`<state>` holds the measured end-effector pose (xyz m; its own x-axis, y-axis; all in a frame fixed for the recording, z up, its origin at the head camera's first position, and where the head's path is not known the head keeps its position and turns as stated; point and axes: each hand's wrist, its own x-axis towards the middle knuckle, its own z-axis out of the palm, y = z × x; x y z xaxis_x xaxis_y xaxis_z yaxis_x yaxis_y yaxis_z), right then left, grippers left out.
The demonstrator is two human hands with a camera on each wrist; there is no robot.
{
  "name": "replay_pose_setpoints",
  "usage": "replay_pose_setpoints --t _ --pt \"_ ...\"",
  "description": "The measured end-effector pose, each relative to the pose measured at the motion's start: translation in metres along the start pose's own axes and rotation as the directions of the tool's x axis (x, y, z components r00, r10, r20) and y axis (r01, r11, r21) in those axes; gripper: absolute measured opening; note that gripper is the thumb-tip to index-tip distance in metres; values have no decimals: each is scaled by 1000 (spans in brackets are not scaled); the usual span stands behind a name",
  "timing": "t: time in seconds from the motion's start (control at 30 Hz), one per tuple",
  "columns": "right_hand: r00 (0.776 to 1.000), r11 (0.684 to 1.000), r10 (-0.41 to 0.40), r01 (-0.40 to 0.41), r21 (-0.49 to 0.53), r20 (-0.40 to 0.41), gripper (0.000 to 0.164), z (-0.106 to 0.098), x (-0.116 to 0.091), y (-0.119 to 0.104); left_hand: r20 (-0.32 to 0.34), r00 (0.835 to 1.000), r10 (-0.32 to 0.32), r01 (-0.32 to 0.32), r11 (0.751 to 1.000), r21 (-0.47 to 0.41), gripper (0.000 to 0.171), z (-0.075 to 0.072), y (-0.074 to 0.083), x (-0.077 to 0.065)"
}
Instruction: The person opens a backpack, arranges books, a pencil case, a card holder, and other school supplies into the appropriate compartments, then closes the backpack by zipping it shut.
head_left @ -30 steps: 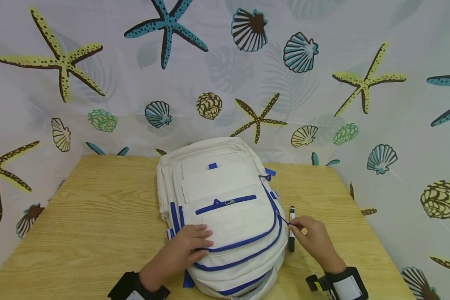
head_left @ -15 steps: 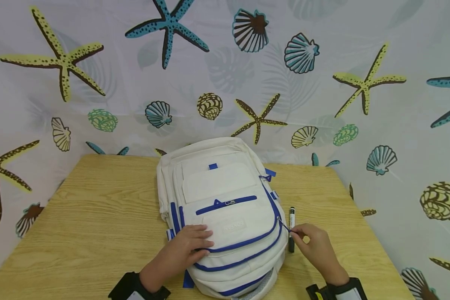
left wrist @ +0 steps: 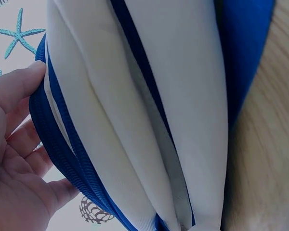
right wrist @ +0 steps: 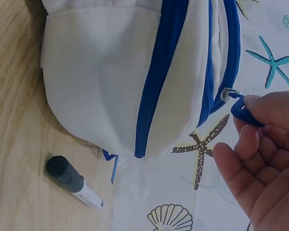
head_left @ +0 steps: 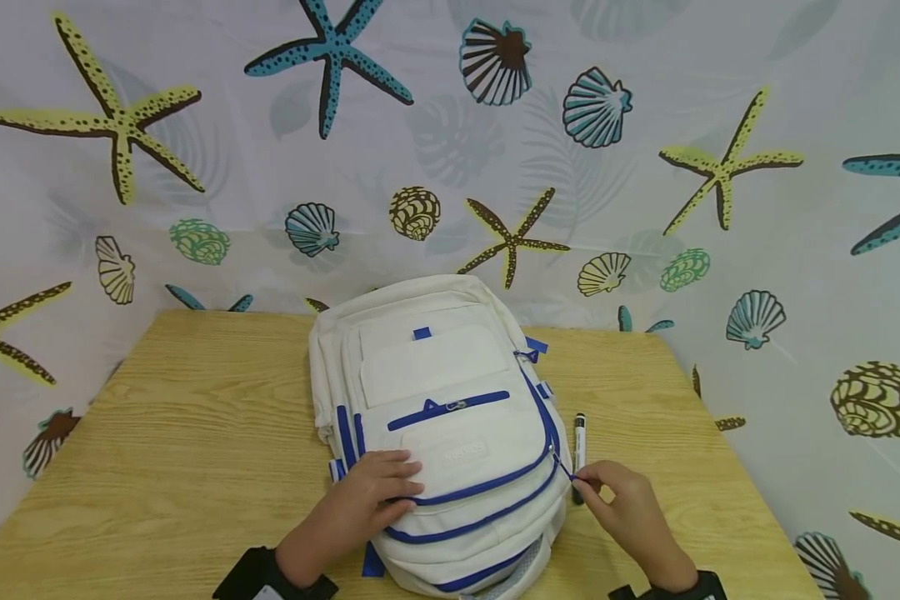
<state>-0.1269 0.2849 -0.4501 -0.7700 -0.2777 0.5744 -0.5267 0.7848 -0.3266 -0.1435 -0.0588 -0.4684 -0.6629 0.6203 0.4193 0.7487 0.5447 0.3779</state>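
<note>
Item one: bag [head_left: 438,362], white with blue zips, lying front up on the table [head_left: 210,400], between our two hands.

Item two: our left hand [head_left: 382,492], fingers extended and resting on the bag's lower front, gripping nothing. One fingertip touches the blue edge of a zip; should the slider run that far, skin could be nipped.

Item three: our right hand [head_left: 622,500], thumb and finger pinching the pull [right wrist: 245,113] at the bag's right side, the other fingers loosely bent. The hold is small, so a sharp tug could slip it free.

Item four: slider [right wrist: 226,95], metal, the pull drawn off it at an angle. Dragged outward rather than along the curve, it may bind or catch cloth (we cannot tell how far the zip is parted).

Item five: pen [head_left: 580,442], dark-capped, on the table just beside the bag. Our right hand passes over it, apart; dipping lower, we might set it rolling.

General hazard: with too light a press from the left, the whole bag could swing towards the pulling side.
</note>
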Motion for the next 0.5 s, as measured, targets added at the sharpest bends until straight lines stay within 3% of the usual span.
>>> replay_pose_setpoints --t 0.5 --pt "999 996 -44 45 83 -14 25 4 -8 -14 -17 1000 -2 3 1000 14 17 -1 2 0"
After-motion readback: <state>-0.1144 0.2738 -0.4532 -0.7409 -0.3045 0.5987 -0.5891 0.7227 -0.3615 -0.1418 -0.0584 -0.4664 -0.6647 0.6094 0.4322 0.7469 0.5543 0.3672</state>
